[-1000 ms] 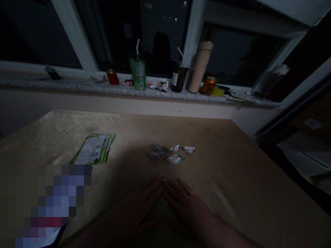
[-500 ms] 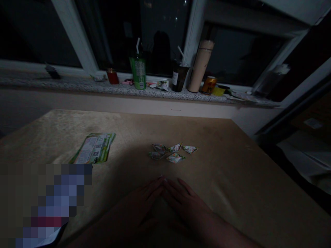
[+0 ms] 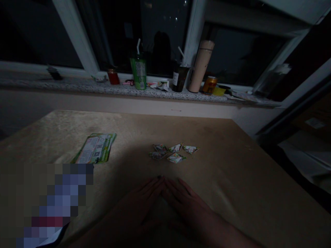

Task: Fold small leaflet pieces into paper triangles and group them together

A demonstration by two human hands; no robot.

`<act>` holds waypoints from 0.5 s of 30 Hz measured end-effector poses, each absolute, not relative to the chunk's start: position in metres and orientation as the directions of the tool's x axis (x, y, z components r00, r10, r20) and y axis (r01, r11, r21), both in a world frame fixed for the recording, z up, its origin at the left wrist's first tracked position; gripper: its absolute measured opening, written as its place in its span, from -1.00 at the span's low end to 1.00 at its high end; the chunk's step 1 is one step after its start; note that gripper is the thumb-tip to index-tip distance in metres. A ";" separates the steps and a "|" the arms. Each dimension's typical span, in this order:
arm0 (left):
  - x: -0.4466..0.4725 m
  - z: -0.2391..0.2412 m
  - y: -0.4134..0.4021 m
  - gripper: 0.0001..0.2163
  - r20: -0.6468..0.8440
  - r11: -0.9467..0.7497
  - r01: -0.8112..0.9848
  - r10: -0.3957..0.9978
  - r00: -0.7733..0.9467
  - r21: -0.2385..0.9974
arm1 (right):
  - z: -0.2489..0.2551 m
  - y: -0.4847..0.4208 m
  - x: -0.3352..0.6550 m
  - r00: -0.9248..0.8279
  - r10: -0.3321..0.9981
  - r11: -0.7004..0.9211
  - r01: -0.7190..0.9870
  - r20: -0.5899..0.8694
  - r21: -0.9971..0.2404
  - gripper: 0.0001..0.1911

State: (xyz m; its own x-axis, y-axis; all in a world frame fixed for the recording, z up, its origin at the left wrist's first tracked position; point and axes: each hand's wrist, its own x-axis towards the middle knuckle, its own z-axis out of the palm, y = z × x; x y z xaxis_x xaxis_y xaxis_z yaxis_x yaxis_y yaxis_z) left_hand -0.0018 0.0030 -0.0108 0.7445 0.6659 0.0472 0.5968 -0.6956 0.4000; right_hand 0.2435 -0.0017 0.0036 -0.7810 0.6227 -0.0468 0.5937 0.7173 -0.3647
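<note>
**Obscured and truncated regions, head view**

Lower left, a pixelated block masks what lies there. Left hand and right hand sit in deep shadow, forearms cut by the bottom edge; anything beneath the palms is indiscernible. Print on leaflet and folded paper pieces is too small to read

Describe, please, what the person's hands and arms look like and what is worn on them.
Both the left hand and the right hand are bare, without gloves. No ring, watch or sleeve shows on them or the forearms, though the light is dim.
</note>
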 end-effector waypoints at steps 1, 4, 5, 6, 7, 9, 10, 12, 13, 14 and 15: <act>-0.001 -0.010 0.002 -0.28 0.039 -0.691 0.599 0.668 0.744 0.404 | 0.003 -0.002 0.243 -0.779 0.625 0.715 0.596 -0.045 -0.365 -0.14; -0.001 -0.011 0.002 -0.28 0.032 -0.685 0.607 0.673 0.739 0.402 | 0.002 -0.002 0.243 -0.776 0.629 0.712 0.598 -0.042 -0.368 -0.13; 0.000 -0.011 0.002 -0.27 0.034 -0.687 0.607 0.673 0.739 0.400 | 0.002 -0.002 0.243 -0.777 0.628 0.713 0.596 -0.044 -0.369 -0.13; 0.000 -0.012 0.002 -0.27 0.036 -0.689 0.606 0.672 0.740 0.398 | 0.002 -0.002 0.242 -0.778 0.627 0.714 0.595 -0.043 -0.369 -0.13; 0.001 -0.012 0.002 -0.27 0.037 -0.690 0.606 0.672 0.740 0.396 | 0.003 -0.002 0.242 -0.778 0.626 0.714 0.595 -0.043 -0.369 -0.13; 0.002 -0.014 0.002 -0.25 0.042 -0.690 0.611 0.676 0.736 0.389 | 0.003 -0.002 0.242 -0.779 0.626 0.715 0.594 -0.040 -0.367 -0.14; 0.002 -0.015 0.002 -0.25 0.045 -0.688 0.616 0.680 0.731 0.384 | 0.003 -0.002 0.242 -0.779 0.625 0.718 0.593 -0.036 -0.366 -0.14; 0.003 -0.017 0.001 -0.24 0.053 -0.684 0.629 0.691 0.721 0.371 | 0.002 -0.002 0.242 -0.782 0.623 0.723 0.589 -0.027 -0.361 -0.15; 0.004 -0.018 0.001 -0.24 0.057 -0.685 0.630 0.692 0.719 0.365 | 0.001 -0.003 0.242 -0.781 0.624 0.725 0.590 -0.025 -0.357 -0.16; 0.004 -0.018 0.001 -0.23 0.061 -0.688 0.628 0.690 0.721 0.362 | 0.001 -0.003 0.242 -0.779 0.627 0.724 0.593 -0.023 -0.352 -0.17; 0.004 -0.018 0.001 -0.24 0.064 -0.691 0.626 0.688 0.723 0.361 | 0.001 -0.003 0.243 -0.774 0.633 0.721 0.600 -0.025 -0.346 -0.18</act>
